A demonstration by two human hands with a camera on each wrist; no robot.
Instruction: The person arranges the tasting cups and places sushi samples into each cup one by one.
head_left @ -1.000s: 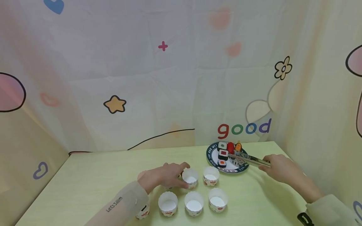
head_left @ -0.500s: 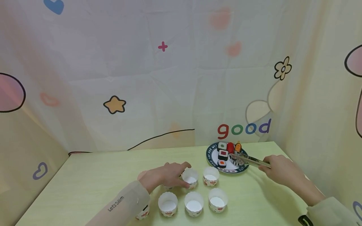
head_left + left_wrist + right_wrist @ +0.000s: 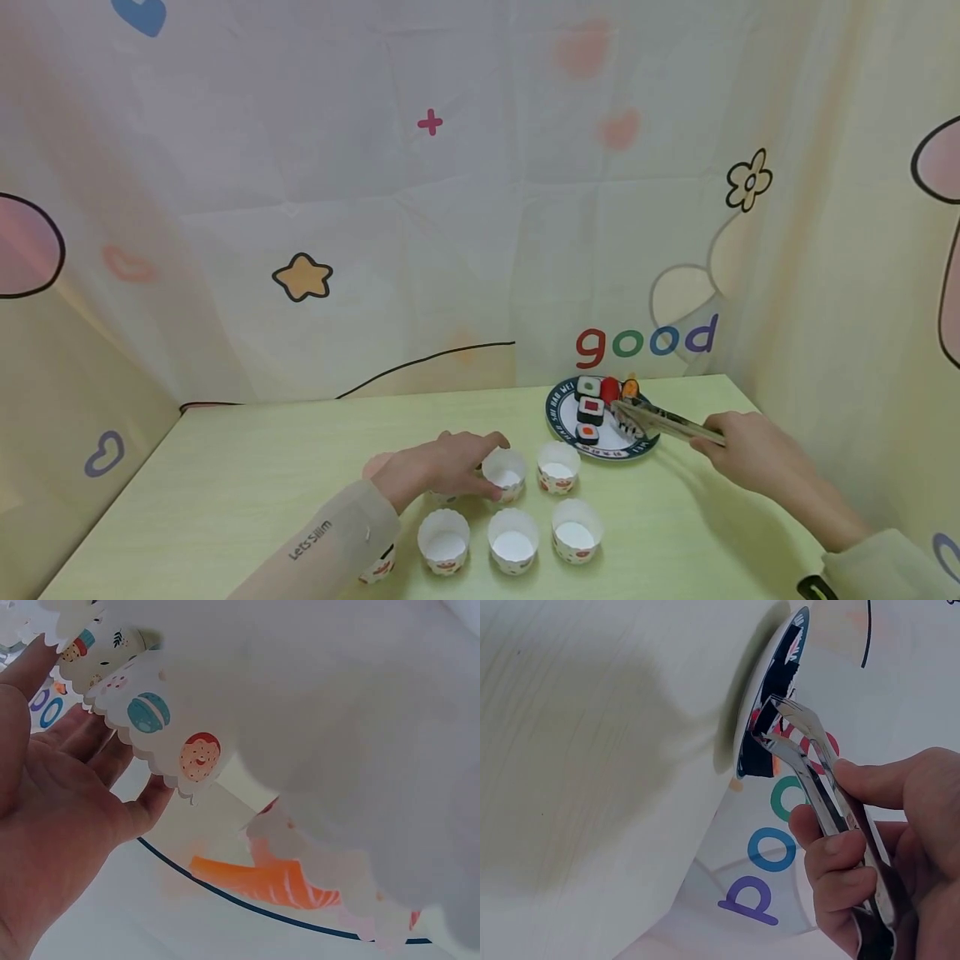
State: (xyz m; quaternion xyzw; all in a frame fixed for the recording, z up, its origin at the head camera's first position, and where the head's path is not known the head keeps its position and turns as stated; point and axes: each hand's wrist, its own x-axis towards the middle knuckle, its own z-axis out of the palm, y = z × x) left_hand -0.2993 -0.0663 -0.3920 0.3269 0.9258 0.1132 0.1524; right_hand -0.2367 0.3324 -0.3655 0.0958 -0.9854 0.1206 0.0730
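My left hand [image 3: 450, 467] reaches over the table, thumb and fingers round a white paper baking cup [image 3: 506, 477] in the back row. In the left wrist view its fingertips lie along the scalloped edge of a printed cup [image 3: 154, 724]. My right hand [image 3: 757, 454] grips metal tongs [image 3: 682, 427]. The tong tips are over a blue-rimmed plate [image 3: 555, 417], at a grey-striped toy sushi piece [image 3: 628, 426]; whether they pinch it I cannot tell. Beside it lie sushi rolls [image 3: 591, 408], a red-topped piece [image 3: 610, 390] and an orange-topped one [image 3: 631, 387].
Another cup [image 3: 558, 468] stands between the left hand and the plate. A nearer row holds cups at left [image 3: 444, 542], middle [image 3: 513, 542] and right [image 3: 577, 532]; the sleeve partly hides one more [image 3: 378, 567]. In the left wrist view an orange piece [image 3: 277, 883] shows near blurred cups. Printed curtain [image 3: 390, 208] behind.
The tong arms have come closer together, and the right hand has shifted slightly to the right. My left hand stays at the same cup.
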